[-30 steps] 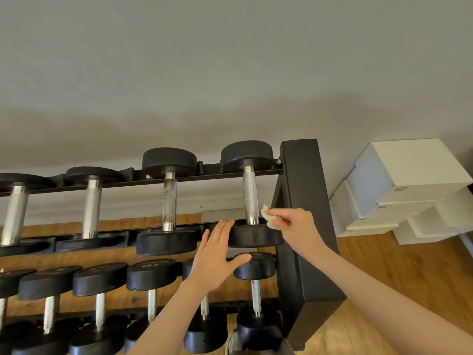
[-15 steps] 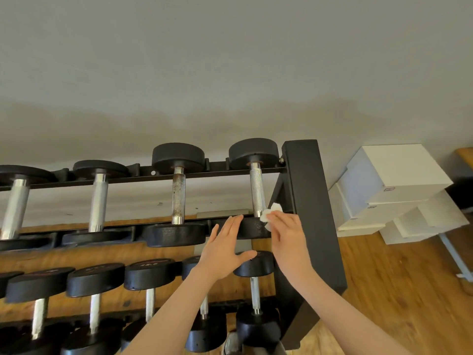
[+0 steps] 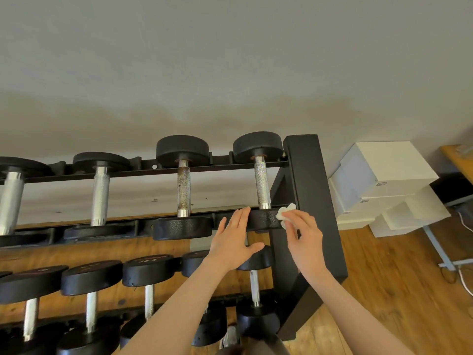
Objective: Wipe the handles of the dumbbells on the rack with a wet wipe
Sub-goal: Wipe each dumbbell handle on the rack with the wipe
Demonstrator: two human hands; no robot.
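Observation:
A black dumbbell rack (image 3: 305, 175) holds two rows of black dumbbells with steel handles. The top row's rightmost dumbbell has a knurled handle (image 3: 262, 183) and a near head (image 3: 263, 219). My right hand (image 3: 303, 233) pinches a crumpled white wet wipe (image 3: 286, 212) against the right side of that near head, just below the handle. My left hand (image 3: 234, 242) lies with straight fingers on the left side of the same head. A rusty handle (image 3: 183, 190) is on the dumbbell to the left.
The lower row of smaller dumbbells (image 3: 147, 271) sits under my forearms. White boxes (image 3: 384, 180) are stacked on the wooden floor right of the rack. A table leg and cables (image 3: 445, 254) stand at far right. A grey wall rises behind.
My right hand with the wipe has slid down from the handle's lower end onto the near head's right side. The left hand keeps resting on the head. The view shifted slightly.

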